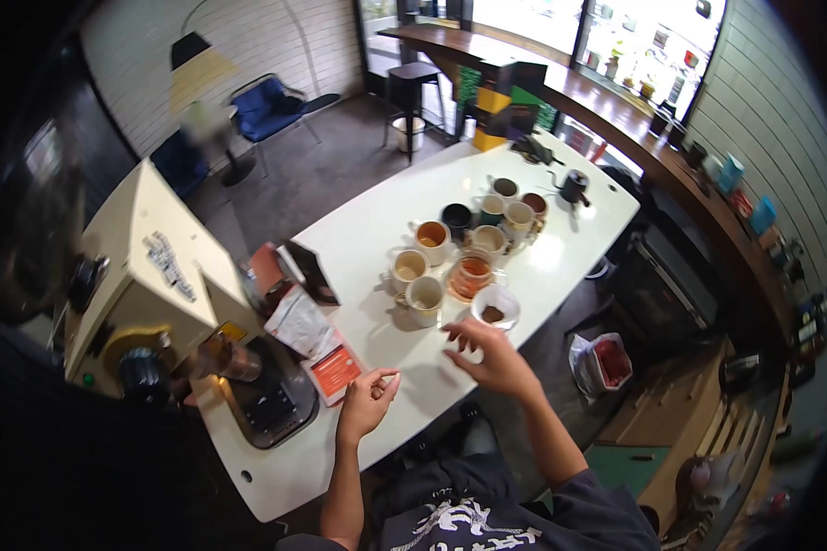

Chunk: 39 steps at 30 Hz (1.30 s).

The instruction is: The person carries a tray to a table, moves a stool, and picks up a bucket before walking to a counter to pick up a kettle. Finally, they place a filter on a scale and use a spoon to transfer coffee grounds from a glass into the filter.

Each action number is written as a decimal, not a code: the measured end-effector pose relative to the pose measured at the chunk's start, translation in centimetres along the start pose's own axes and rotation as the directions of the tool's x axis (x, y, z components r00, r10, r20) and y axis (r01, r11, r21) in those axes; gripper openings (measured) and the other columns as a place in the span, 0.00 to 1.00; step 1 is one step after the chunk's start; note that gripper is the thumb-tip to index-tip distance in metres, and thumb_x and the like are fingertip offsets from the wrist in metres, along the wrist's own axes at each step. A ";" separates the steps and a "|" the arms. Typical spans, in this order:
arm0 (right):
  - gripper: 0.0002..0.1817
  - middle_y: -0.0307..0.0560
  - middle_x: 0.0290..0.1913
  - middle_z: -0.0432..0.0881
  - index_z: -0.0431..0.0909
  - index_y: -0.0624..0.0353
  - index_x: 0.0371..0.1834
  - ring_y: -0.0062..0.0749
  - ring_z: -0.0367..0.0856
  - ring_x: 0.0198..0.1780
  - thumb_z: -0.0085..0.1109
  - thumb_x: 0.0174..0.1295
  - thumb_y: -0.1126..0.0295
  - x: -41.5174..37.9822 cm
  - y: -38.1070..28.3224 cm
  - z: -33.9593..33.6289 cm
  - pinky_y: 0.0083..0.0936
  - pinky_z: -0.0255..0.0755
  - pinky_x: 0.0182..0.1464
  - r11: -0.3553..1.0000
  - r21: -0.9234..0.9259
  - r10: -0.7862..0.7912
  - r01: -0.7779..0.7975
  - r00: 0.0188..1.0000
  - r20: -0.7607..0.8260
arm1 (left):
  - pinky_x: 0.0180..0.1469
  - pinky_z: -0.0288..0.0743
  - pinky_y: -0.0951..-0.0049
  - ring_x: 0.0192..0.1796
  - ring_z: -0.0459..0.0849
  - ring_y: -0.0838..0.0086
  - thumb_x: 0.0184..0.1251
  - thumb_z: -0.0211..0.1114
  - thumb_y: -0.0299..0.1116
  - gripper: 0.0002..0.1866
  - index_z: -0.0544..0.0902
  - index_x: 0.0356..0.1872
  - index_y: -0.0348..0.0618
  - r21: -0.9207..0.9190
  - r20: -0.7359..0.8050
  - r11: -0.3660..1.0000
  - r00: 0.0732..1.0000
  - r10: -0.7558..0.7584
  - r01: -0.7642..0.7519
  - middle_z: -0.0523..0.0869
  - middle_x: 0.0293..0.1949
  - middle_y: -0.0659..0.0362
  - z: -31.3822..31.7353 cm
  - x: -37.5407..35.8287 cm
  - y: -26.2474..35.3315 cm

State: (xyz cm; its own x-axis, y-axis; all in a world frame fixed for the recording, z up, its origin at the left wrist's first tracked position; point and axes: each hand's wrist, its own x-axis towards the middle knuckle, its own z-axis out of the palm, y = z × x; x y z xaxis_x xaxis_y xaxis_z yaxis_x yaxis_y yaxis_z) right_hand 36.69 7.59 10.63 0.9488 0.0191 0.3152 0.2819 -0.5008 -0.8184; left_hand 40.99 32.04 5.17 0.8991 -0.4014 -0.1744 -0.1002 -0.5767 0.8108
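Observation:
My left hand (366, 404) is over the near edge of the white table, its fingers curled in with nothing visible in them. It is nearest an orange-and-white card (334, 375) and a silver foil pouch (300, 321). My right hand (492, 356) hovers over the table, fingers apart and holding nothing. Just beyond it is a white paper filter (506, 299) with brown coffee grounds (492, 314) inside. Behind that stands a glass coffee server (470, 278) with reddish-amber liquid. Several mugs cluster beside it, among them a white mug (424, 299) and a black one (456, 219).
A large cream coffee grinder (147, 285) stands at the left, with a black scale or tray (271, 409) by its base. A gooseneck kettle (574, 187) is at the table's far right. Boxes (505, 103) stand at the far end. A lined bin (606, 361) is on the floor at right.

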 end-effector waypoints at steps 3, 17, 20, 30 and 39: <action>0.13 0.44 0.33 0.80 0.80 0.64 0.45 0.25 0.77 0.31 0.64 0.55 0.79 -1.2 1.5 -5.8 0.21 0.71 0.35 0.996 -0.060 0.054 -0.070 0.968 -0.246 | 0.28 0.71 0.79 0.22 0.77 0.82 0.64 0.68 0.33 0.15 0.83 0.51 0.40 -0.281 0.065 0.949 0.984 0.165 -0.141 0.82 0.22 0.62 3.8 2.3 2.4; 0.51 0.61 0.59 0.68 0.55 0.65 0.69 0.54 0.69 0.62 0.77 0.45 0.64 -1.2 15.0 -8.8 0.39 0.68 0.63 0.987 -0.020 0.160 -0.159 0.977 0.141 | 0.42 0.82 0.68 0.46 0.84 0.64 0.48 0.76 0.27 0.34 0.69 0.57 0.32 -0.113 -0.173 0.993 0.985 0.011 -0.031 0.80 0.47 0.49 18.4 9.5 7.2; 0.48 0.61 0.60 0.68 0.55 0.66 0.69 0.52 0.73 0.60 0.76 0.47 0.66 0.1 15.3 -9.4 0.38 0.70 0.60 0.988 -0.005 0.149 -0.153 0.955 0.258 | 0.47 0.81 0.66 0.47 0.85 0.64 0.40 0.81 0.27 0.40 0.69 0.58 0.33 0.004 -0.357 0.989 0.923 0.142 -0.150 0.83 0.44 0.50 19.8 10.5 7.2; 0.13 0.46 0.38 0.80 0.75 0.65 0.47 0.25 0.80 0.30 0.63 0.60 0.75 5.8 19.2 -12.9 0.22 0.74 0.33 0.985 0.134 0.096 -0.108 0.991 0.095 | 0.55 0.78 0.63 0.52 0.85 0.61 0.36 0.83 0.26 0.44 0.69 0.60 0.36 -0.240 -0.461 0.951 0.885 0.063 -0.193 0.84 0.49 0.48 19.7 9.1 8.2; 0.09 0.41 0.26 0.75 0.70 0.64 0.39 0.21 0.76 0.25 0.50 0.72 0.69 4.7 21.7 -9.0 0.22 0.71 0.29 0.907 0.317 0.133 -0.279 0.901 0.413 | 0.53 0.79 0.68 0.50 0.84 0.68 0.37 0.84 0.27 0.41 0.72 0.57 0.32 -0.213 -0.580 0.909 0.795 0.177 -0.358 0.84 0.48 0.51 13.8 11.3 14.1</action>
State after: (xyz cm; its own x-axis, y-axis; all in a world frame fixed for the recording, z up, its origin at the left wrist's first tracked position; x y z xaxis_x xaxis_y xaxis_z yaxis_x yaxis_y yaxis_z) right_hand 46.02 -11.00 -1.34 0.9509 0.3085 -0.0233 0.0359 -0.1851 -0.9821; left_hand 43.82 9.51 6.92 0.9444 -0.0085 0.3286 -0.3217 -0.2290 0.9187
